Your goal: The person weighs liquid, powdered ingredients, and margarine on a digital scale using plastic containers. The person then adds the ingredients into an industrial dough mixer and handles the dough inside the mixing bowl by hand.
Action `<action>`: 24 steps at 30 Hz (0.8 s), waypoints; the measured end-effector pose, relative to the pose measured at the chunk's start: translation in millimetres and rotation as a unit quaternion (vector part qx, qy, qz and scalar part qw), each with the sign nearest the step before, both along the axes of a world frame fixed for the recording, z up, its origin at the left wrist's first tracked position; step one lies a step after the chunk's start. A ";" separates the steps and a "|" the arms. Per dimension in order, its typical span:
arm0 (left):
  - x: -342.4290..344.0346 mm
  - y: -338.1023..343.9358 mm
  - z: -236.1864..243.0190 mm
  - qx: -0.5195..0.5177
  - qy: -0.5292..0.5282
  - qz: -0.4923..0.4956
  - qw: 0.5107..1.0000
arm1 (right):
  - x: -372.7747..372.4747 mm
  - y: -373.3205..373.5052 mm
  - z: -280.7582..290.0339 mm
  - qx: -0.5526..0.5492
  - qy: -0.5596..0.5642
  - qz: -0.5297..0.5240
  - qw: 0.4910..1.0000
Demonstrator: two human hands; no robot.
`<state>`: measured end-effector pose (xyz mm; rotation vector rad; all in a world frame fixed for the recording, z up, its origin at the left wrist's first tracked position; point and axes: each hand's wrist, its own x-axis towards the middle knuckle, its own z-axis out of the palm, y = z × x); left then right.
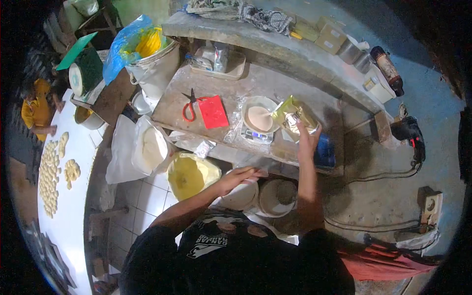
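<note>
A: What do we see the right hand [308, 139] gripping?

B: A crumpled, shiny gold pouch [296, 114], mouth at the bowl [251, 102] left of that hand. Whether the left hand [237, 180] holds anything, we cannot tell.

The left arm [189, 209] slants up and to the right. The left hand [239, 180] is low, back side up, with its fingers pointing right; it is hard to see how much they bend. The right arm [310, 194] goes almost straight up. The right hand [309, 141] is higher, with its fingers curled in a grip.
</note>
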<state>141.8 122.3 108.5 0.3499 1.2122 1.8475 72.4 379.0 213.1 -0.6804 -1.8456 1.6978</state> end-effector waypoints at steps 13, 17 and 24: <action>113.4 -205.5 -125.0 -0.173 -0.107 0.181 0.962 | -5.1 -11.9 7.9 -0.022 0.036 0.034 0.999; 146.5 -249.0 -160.5 -0.268 -0.140 0.193 0.934 | -4.8 -3.9 -3.6 -0.005 0.006 -0.008 1.000; 194.0 -300.8 -193.9 -0.342 -0.229 0.272 0.870 | 1.0 -7.9 -0.6 -0.025 0.036 -0.013 0.999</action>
